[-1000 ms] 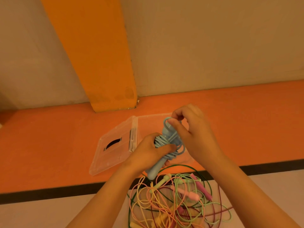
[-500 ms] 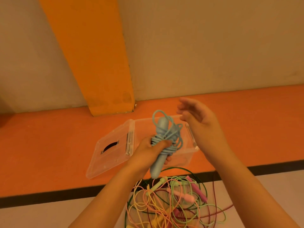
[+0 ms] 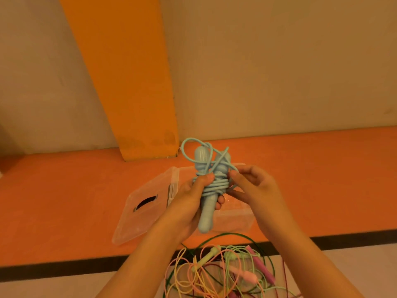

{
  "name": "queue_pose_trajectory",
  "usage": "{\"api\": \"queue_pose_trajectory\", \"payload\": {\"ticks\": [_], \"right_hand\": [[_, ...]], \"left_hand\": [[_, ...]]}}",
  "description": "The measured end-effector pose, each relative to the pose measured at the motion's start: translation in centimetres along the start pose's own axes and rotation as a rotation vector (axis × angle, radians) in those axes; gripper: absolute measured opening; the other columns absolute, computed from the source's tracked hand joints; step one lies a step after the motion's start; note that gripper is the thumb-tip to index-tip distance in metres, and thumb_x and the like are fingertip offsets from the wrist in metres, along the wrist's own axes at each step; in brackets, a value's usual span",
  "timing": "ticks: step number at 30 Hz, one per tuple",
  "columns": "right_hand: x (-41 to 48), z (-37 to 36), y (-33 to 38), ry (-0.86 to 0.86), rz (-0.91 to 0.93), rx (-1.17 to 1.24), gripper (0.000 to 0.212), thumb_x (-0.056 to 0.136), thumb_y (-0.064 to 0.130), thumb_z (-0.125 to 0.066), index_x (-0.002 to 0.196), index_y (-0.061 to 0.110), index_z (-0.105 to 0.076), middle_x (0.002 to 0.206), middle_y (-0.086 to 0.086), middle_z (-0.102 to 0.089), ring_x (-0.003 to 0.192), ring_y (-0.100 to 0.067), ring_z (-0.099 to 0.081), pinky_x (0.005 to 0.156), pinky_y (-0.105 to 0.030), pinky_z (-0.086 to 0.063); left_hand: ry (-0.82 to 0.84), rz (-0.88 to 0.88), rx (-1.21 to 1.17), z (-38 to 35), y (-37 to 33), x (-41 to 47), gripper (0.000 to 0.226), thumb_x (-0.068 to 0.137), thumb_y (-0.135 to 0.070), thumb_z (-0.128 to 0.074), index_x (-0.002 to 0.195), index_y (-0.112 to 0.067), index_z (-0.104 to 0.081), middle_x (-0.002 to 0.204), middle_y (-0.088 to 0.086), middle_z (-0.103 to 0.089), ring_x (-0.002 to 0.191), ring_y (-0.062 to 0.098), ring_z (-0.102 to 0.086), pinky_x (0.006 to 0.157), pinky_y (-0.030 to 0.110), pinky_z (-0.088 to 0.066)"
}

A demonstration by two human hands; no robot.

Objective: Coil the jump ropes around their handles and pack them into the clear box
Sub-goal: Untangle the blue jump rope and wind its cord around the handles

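Jump rope [image 3: 214, 186] partly hides clear box [image 3: 237, 221].

Gym-like hall: orange floor [image 3: 64, 190], black line [image 3: 64, 268], loose jump ropes [image 3: 247, 276].

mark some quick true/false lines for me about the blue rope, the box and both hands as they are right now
1. The left hand grips the blue jump rope, whose cord is wound round its handles. True.
2. The blue jump rope lies inside the clear box. False: it is held in the hands above the box.
3. The box's lid is closed. False: it lies open, to the left of the box.
4. The right hand pinches the blue cord at the coil's right side. True.
5. The loose ropes lie in a tangle nearer the person than the box. True.
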State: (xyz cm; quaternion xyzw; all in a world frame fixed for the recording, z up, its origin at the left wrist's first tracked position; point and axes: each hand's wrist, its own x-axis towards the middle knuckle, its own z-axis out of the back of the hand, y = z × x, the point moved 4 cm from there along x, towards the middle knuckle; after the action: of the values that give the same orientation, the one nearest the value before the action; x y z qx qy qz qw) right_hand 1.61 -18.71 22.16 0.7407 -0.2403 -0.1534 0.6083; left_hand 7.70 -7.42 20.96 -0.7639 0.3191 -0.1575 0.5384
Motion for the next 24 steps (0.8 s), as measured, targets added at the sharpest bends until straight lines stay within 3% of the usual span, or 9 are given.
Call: {"api": "queue_pose_trajectory", "payload": {"ticks": [6, 9, 13, 17, 21, 24], "right_hand": [[-0.7, -1.1, 0.7, 0.043, 0.069, 0.094, 0.026, 0.093, -0.003, -0.046, 0.081, 0.008, -0.065, 0.08, -0.004, -0.067, 0.079, -0.011, -0.065, 0.069, -0.022, -0.055], [-0.8, -1.0, 0.7, 0.005, 0.108, 0.062, 0.022, 0.089, -0.005, -0.053, 0.081, 0.01, -0.068, 0.082, -0.007, -0.069, 0.08, -0.014, -0.066, 0.069, -0.024, -0.057], [-1.2, -0.4, 1.3, -0.026, 0.197, -0.096, 0.014, 0.085, -0.001, -0.061, 0.083, 0.01, -0.07, 0.085, -0.009, -0.07, 0.078, -0.013, -0.065, 0.068, -0.028, -0.057], [-1.4, -0.1, 2.0, -0.036, 0.289, -0.223, 0.013, 0.083, 0.002, -0.065, 0.08, 0.013, -0.069, 0.083, -0.013, -0.066, 0.065, -0.01, -0.062, 0.063, -0.029, -0.053], [-1.0, 0.3, 2.1, -0.055, 0.276, -0.214, 0.01, 0.082, 0.003, -0.067, 0.078, 0.012, -0.067, 0.08, -0.016, -0.064, 0.062, -0.01, -0.061, 0.064, -0.032, -0.052], [-1.1, 0.2, 2.3, -0.039, 0.309, -0.234, 0.018, 0.082, -0.001, -0.066, 0.079, 0.016, -0.069, 0.085, -0.017, -0.063, 0.065, -0.006, -0.059, 0.061, -0.02, -0.049]], "left_hand": [[-0.051, -0.036, -0.061, 0.4, -0.9, -0.1, 0.027, 0.083, -0.025, -0.055, 0.096, -0.001, -0.06, 0.064, 0.009, -0.061, 0.049, 0.015, -0.056, 0.044, 0.022, -0.046], [-0.03, -0.044, -0.011, 0.3, -1.0, -0.4, 0.019, 0.094, -0.017, -0.049, 0.097, -0.002, -0.06, 0.066, 0.008, -0.063, 0.052, 0.015, -0.058, 0.046, 0.022, -0.047], [0.017, -0.086, 0.061, -0.1, -0.9, -0.6, 0.021, 0.083, -0.021, -0.066, 0.094, -0.003, -0.063, 0.068, 0.01, -0.065, 0.054, 0.017, -0.06, 0.047, 0.024, -0.048], [0.065, -0.086, 0.08, -0.4, -1.1, -0.6, 0.03, 0.082, -0.02, -0.067, 0.103, -0.001, -0.058, 0.072, 0.008, -0.068, 0.056, 0.019, -0.062, 0.049, 0.024, -0.048], [0.075, -0.121, 0.131, -0.7, -1.5, -0.6, 0.021, 0.085, -0.015, -0.065, 0.104, -0.01, -0.058, 0.082, 0.009, -0.07, 0.063, 0.024, -0.067, 0.051, 0.026, -0.05], [0.042, -0.148, 0.15, -0.8, -1.5, -0.7, 0.013, 0.092, -0.008, -0.057, 0.101, -0.016, -0.058, 0.085, 0.005, -0.071, 0.07, 0.021, -0.069, 0.057, 0.027, -0.052]]}}
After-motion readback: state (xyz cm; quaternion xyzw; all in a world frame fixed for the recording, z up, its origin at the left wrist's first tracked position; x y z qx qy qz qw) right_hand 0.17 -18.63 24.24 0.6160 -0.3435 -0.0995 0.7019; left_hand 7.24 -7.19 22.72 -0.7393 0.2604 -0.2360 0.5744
